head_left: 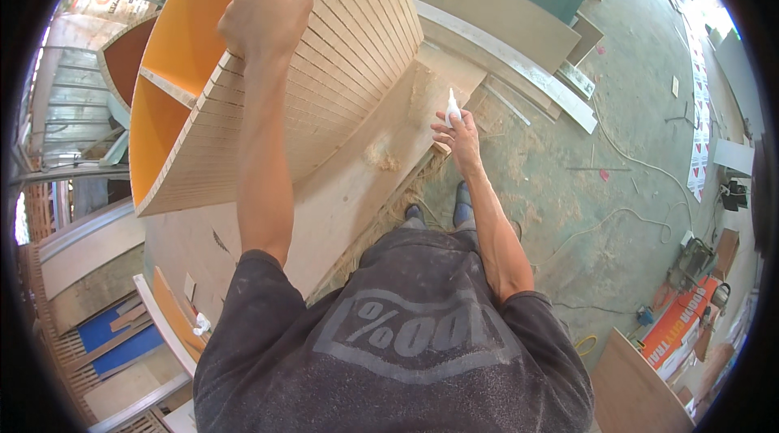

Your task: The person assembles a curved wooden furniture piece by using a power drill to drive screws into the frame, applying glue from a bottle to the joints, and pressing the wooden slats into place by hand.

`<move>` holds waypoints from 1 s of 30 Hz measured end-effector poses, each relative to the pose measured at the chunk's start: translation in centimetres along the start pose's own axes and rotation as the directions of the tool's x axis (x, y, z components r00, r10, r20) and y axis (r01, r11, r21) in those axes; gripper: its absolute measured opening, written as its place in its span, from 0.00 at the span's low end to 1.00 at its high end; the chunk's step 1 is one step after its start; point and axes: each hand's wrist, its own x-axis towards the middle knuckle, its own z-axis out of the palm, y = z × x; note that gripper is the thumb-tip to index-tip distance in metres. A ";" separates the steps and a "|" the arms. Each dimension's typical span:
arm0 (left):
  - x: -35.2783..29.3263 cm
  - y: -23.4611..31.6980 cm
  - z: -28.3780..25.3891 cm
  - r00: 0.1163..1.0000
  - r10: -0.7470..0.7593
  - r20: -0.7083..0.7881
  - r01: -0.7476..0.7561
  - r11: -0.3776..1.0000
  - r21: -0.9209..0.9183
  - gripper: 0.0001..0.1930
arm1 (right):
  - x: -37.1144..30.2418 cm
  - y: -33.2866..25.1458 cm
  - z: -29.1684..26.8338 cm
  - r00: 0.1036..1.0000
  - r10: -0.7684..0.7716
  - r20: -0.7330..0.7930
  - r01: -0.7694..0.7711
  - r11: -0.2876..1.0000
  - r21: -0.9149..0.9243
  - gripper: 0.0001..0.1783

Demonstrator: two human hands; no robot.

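My left hand (268,15) grips the upper edge of a curved wooden panel (324,68) scored with many parallel grooves. The panel belongs to a cabinet-like piece with orange inner faces (191,19) and a divider (168,86), tilted on a wooden workbench (324,214). To the right of the panel, my right hand (459,134) holds a small white glue bottle (452,108), its pointed nozzle up. The bottle is apart from the panel. Sawdust (383,157) lies on the bench below the grooves.
Boards and sheets (503,19) are stacked beyond the bench. A cable (649,165) winds over the dusty floor at right, near power tools (694,262) and an orange banner (682,319). More planks (114,336) lie at the lower left. A second curved piece (122,64) stands behind the cabinet.
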 end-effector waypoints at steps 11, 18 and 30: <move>0.8 1.6 0.3 1.000 0.012 -0.010 -0.012 1.000 0.012 0.36 | -0.3 -1.7 -2.4 0.999 -0.044 0.013 0.045 0.988 -0.149 0.21; 0.6 1.7 -0.1 0.999 -0.024 0.032 0.024 1.000 -0.015 0.38 | 1.9 -3.0 -2.3 0.991 -0.133 -0.001 0.130 0.967 -0.217 0.20; -2.6 2.8 0.3 0.993 -0.029 -0.110 0.035 0.998 0.052 0.32 | 9.8 -4.3 -1.9 0.992 -0.121 -0.035 0.095 0.904 -0.416 0.16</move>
